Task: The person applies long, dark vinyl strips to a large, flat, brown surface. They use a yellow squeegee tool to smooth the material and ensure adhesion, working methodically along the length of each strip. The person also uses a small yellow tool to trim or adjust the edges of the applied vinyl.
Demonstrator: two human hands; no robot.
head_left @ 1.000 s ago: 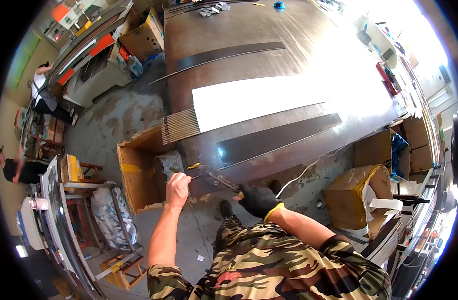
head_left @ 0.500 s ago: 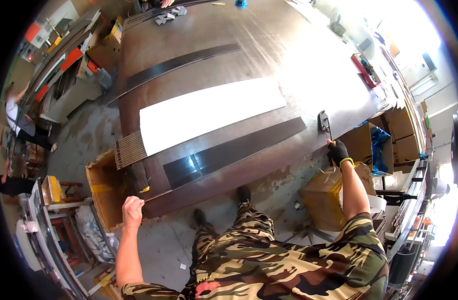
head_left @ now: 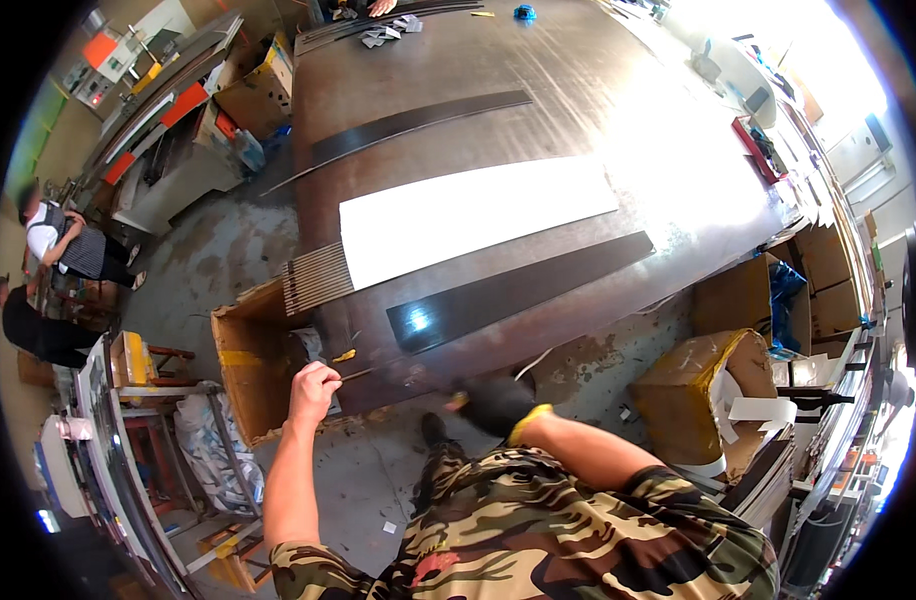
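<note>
While fingers (head_left: pixel 323 375) pinch thin rod (head_left: pixel 356 374), gloved right hand (head_left: pixel 493 403) fisted.

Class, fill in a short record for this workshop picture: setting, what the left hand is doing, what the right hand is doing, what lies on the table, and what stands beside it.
Setting: workshop, large brown metal table
Left hand: bare, pinching a thin tool at the table's near edge
Right hand: in a black glove with yellow cuff, low at the near edge; grip cannot be told
On table: long white sheet, long black strip, second curved black strip
Beside table: open cardboard box
</note>
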